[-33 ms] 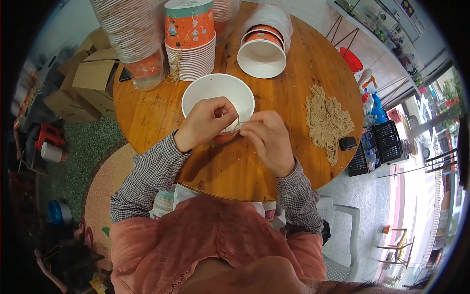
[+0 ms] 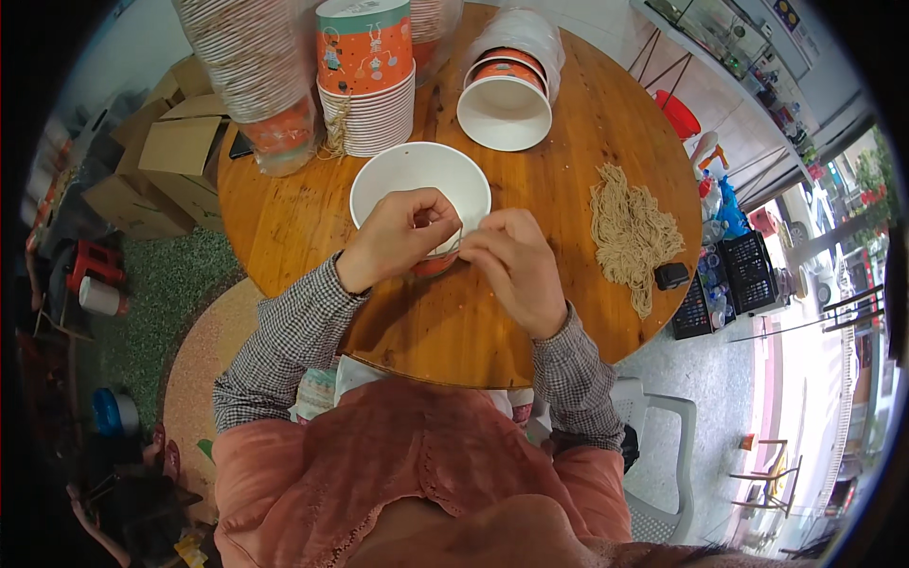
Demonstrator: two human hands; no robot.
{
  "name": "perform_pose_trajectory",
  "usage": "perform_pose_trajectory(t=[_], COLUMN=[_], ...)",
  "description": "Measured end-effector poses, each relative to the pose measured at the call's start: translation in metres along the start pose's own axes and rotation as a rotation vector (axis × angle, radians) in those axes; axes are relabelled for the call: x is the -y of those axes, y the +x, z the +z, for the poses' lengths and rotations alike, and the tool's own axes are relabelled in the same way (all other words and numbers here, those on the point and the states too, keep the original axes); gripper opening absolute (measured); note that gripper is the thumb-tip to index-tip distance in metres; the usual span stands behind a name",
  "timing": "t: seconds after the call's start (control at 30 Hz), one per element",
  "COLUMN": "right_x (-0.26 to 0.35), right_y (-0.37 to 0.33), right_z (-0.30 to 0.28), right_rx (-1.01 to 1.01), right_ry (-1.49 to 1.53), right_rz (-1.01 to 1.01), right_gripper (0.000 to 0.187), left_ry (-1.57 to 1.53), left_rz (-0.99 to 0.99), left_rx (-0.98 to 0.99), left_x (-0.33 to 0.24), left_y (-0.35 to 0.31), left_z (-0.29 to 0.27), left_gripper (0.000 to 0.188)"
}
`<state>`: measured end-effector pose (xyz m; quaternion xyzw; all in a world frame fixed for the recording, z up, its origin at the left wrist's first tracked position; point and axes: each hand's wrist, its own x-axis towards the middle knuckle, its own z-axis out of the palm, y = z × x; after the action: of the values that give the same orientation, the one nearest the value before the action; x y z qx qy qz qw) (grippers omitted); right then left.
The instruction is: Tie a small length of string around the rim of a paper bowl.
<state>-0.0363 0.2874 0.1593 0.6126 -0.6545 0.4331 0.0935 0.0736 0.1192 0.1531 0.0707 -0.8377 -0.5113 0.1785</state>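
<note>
A paper bucket (image 2: 388,182), white inside and orange outside, stands before me on the round wooden table. Over its near rim my left hand (image 2: 402,235) is closed, thumb and forefinger pinching a thin piece of string (image 2: 458,233). Close beside it, my right hand (image 2: 519,268) pinches the same string at the near right of the rim. My fingers hide part of the rim and how the string runs there. To the right lies a loose bundle of beige string (image 2: 632,232).
Behind the bucket stands an upright stack of orange and white paper buckets (image 2: 367,109), with a bagged stack (image 2: 248,71) to its left. More buckets (image 2: 507,114) lie on their side at the back right. A small black object (image 2: 672,275) sits by the string bundle.
My right hand has shifted very slightly left, its fingertips closer to my left hand. The rest of the table looks the same.
</note>
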Motion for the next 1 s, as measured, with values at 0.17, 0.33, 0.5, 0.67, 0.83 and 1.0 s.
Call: perform_pose_trajectory(t=[0.17,0.33,0.5,0.67,0.83,1.0], right_x=[0.000,-0.017,-0.010,-0.009,-0.004,-0.013], right_y=[0.012,0.006,0.005,-0.005,-0.009,-0.014], right_z=[0.012,0.023,0.021,0.027,0.034,0.038], right_rx=[0.000,-0.043,-0.057,-0.116,-0.153,-0.155], right_ry=[0.522,0.496,0.720,0.734,0.695,0.612], right_rz=[0.367,0.268,0.438,0.502,0.522,0.540], right_gripper=[0.008,0.005,0.006,0.010,0.009,0.008], left_ry=[-0.214,-0.429,-0.366,-0.325,-0.142,0.095], left_rz=[-0.011,-0.239,-0.216,-0.155,0.022,0.125], left_rx=[0.069,0.154,0.136,0.057,-0.030,-0.143], left_x=[0.000,-0.007,-0.003,-0.003,0.001,-0.014], left_y=[-0.003,-0.006,-0.005,-0.005,-0.009,-0.016], left_z=[0.001,-0.004,-0.001,0.002,0.005,0.011], left_gripper=[0.013,0.013,0.013,0.014,0.013,0.010])
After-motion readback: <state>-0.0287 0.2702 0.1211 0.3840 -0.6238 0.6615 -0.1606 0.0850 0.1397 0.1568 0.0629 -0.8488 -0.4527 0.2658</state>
